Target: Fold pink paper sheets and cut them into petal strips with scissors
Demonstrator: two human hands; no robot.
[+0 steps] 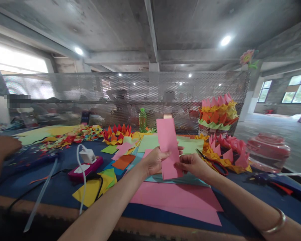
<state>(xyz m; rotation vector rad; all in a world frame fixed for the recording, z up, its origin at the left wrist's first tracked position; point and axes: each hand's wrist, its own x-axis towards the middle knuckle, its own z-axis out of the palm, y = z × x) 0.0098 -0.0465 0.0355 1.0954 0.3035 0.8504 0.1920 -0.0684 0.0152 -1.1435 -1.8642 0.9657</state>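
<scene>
A folded pink paper strip (168,147) stands nearly upright in front of me, above the table. My left hand (157,159) grips its left edge, thumb across the front face and fingertips showing behind the right side. With thumb and fingers pinched, my right hand (190,164) holds the strip's lower right edge. Below lie larger pink paper sheets (175,201) and blue and pale green sheets (150,142). Scissors (213,162) with dark red handles rest just right of my right hand.
At left are a purple power strip (86,169), yellow paper squares (92,189) and another person's hand (5,147). Folded paper flower rings (225,155), a clear jar (268,152) and a blue glue gun (283,184) sit at right. A perforated metal panel (95,87) stands behind.
</scene>
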